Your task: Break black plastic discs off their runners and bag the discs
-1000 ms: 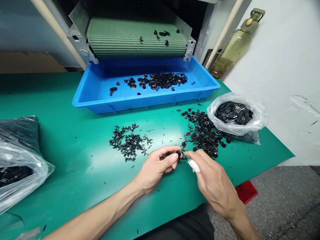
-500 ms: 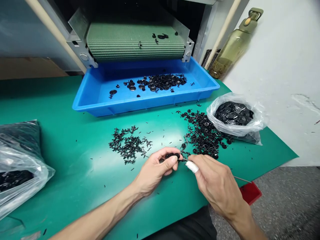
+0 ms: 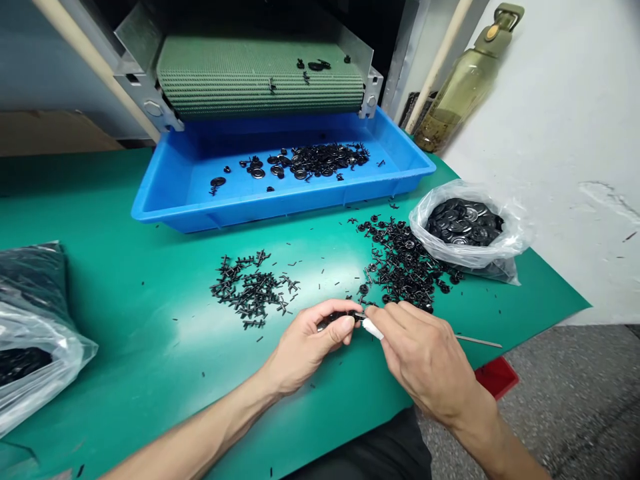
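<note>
Quickly: left hand point(image 3: 305, 348) pinches a black plastic clip point(image 3: 340, 319) above the green bench point(image 3: 125, 267), right hand point(image 3: 425, 360) pinched on its stem; light, stiff, small, best gripped by the disc head.

The left hand point(image 3: 305, 350) and right hand point(image 3: 425, 360) hide most of the small black plastic part point(image 3: 340, 317) between them; the left edge cuts off a clear plastic bag point(image 3: 35, 353).

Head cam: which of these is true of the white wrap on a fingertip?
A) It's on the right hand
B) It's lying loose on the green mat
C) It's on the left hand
A. The white wrap covers a fingertip of the right hand, right beside the black part held in the left hand.
</note>
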`<state>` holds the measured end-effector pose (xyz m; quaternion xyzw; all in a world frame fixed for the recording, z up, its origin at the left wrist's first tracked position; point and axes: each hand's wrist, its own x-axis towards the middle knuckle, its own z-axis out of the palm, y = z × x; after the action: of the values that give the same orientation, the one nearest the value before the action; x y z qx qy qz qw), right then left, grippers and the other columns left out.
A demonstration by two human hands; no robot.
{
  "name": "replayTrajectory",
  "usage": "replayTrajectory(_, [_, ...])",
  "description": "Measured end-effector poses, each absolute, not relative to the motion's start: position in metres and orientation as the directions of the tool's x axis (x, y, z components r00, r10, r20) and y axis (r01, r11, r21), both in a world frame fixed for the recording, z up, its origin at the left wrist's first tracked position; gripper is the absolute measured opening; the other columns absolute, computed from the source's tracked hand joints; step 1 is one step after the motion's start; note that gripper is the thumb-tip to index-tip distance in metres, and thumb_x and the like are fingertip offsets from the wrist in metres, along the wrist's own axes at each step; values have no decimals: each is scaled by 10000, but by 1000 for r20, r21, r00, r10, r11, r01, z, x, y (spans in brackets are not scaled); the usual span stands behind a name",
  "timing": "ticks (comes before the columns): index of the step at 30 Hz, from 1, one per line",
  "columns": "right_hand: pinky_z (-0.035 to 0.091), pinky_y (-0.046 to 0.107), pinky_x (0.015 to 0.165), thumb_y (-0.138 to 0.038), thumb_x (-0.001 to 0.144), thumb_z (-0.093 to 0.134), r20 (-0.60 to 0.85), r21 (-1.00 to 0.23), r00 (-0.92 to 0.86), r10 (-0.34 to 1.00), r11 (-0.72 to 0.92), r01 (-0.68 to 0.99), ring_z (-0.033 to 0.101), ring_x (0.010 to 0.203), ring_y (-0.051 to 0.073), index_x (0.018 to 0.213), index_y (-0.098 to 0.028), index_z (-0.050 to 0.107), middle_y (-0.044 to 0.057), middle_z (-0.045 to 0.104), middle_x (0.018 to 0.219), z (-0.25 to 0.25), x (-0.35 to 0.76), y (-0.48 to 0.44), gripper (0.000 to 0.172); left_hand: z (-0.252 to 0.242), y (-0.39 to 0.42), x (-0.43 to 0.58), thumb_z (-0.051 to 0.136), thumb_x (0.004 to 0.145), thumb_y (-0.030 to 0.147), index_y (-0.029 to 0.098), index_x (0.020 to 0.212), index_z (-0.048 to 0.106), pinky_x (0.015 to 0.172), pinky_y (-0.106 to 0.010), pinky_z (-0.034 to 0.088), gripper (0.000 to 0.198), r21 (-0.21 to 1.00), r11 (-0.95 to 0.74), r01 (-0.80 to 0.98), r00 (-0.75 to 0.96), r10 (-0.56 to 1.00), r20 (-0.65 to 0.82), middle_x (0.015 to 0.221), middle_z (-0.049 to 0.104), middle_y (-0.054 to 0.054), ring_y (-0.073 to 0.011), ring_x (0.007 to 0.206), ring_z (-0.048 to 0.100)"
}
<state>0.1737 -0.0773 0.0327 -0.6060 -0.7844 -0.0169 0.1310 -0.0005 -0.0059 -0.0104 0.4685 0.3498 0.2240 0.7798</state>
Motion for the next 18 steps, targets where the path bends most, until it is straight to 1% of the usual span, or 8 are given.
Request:
replayTrajectory(2, [346,315,598,-41,896,397,234,-125,-244,941,277,953,497,680,188,937,-169,641,31,564,711,33,176,-77,278,-10,-7,-1,671,832,413,192,1051,690,626,-259,361,312,910,414,29,650,684,-332,751,577,-5,-125,668,464])
replayTrajectory(6, [343,312,610,-42,909,392,254,-200,-257,933,310,929,488,678,181,960,-153,644,30,569,725,32,179,-80,280,-9,-8,-2,622,870,415,212,1075,673,625,-252,364,293,928,366,65,643,696,-319,740,560,11,-119,652,451])
replayTrajectory(8, [334,311,609,-51,918,389,245,-212,-258,934,312,926,478,675,181,974,-152,644,26,558,717,32,179,-82,280,-8,-8,-2,608,877,422,218,1080,666,620,-248,361,293,934,346,87,646,695,-317,729,549,18,-116,642,439])
replayTrajectory(13, [311,314,623,-64,929,398,199,-147,-254,946,285,947,477,698,186,1006,-162,645,27,560,727,28,176,-83,276,-2,-7,-2,597,880,429,206,1069,663,607,-248,344,300,948,276,157,658,687,-309,762,548,11,-118,636,412])
replayTrajectory(16, [300,326,620,-71,935,402,220,-81,-270,937,294,952,463,689,191,1007,-148,647,30,552,723,28,178,-82,267,-1,-7,-2,582,883,450,199,1068,658,596,-250,329,321,951,260,165,668,680,-302,771,545,6,-121,635,398])
replayTrajectory(18, [297,331,613,-66,938,393,238,-76,-294,926,320,945,453,681,192,1014,-140,646,29,542,713,28,180,-81,274,-1,-7,-2,575,883,464,196,1067,657,590,-253,320,335,951,248,186,671,675,-307,743,530,10,-125,631,391])
